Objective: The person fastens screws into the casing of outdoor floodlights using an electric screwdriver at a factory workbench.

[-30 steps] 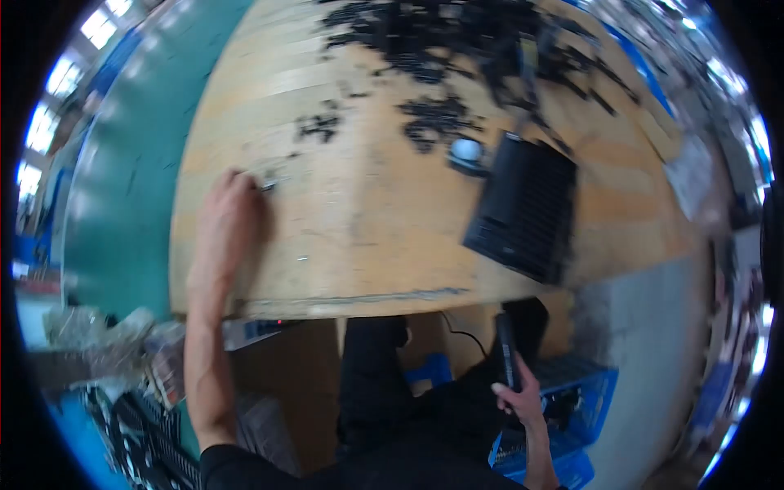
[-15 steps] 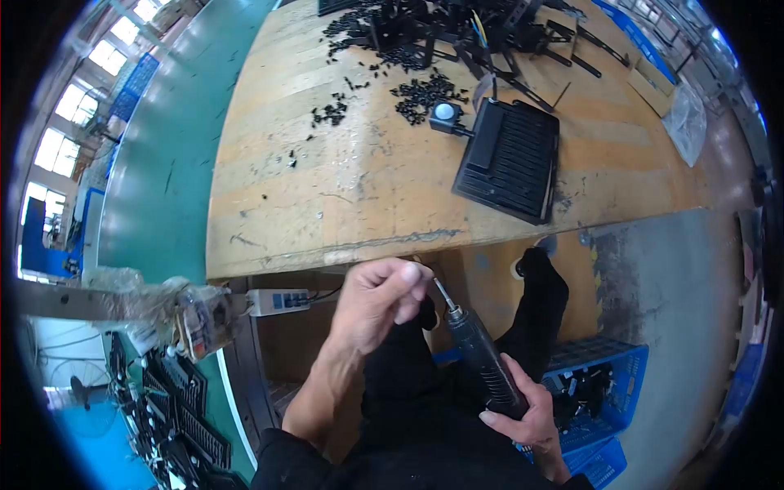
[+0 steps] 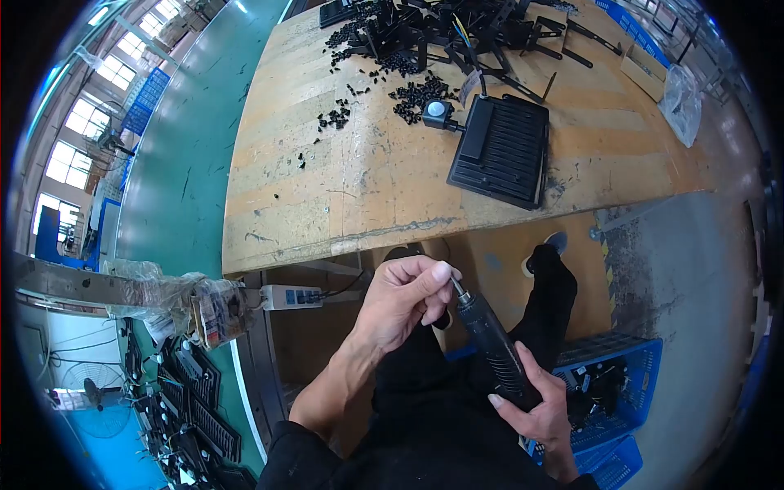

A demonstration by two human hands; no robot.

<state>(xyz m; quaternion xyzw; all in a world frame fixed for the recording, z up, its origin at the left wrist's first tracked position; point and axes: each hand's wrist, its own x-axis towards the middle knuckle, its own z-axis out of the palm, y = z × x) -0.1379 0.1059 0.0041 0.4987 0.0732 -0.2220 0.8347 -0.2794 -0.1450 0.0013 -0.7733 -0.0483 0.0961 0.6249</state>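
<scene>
My right hand (image 3: 539,404) is wrapped round the lower part of a black electric screwdriver (image 3: 496,351), whose metal bit points up and to the left. My left hand (image 3: 407,300) is closed in a pinch at the tip of that bit; whatever lies between its fingertips is too small to make out. Both hands are in front of the table's near edge. On the wooden table (image 3: 327,204) lies a black finned lamp housing (image 3: 505,151), with a small sensor (image 3: 438,113) with a white dome joined to its left side.
Small black screws (image 3: 420,96) lie scattered beyond the lamp, and black brackets (image 3: 490,41) are heaped behind them. A power strip (image 3: 291,297) is below the table's left edge. Blue crates (image 3: 645,384) with parts stand at lower right; more lamps (image 3: 196,400) lie at lower left.
My left hand's fingertips have come closer to the screwdriver, now covering the end of its bit. The table and lamp appear slightly shifted in view.
</scene>
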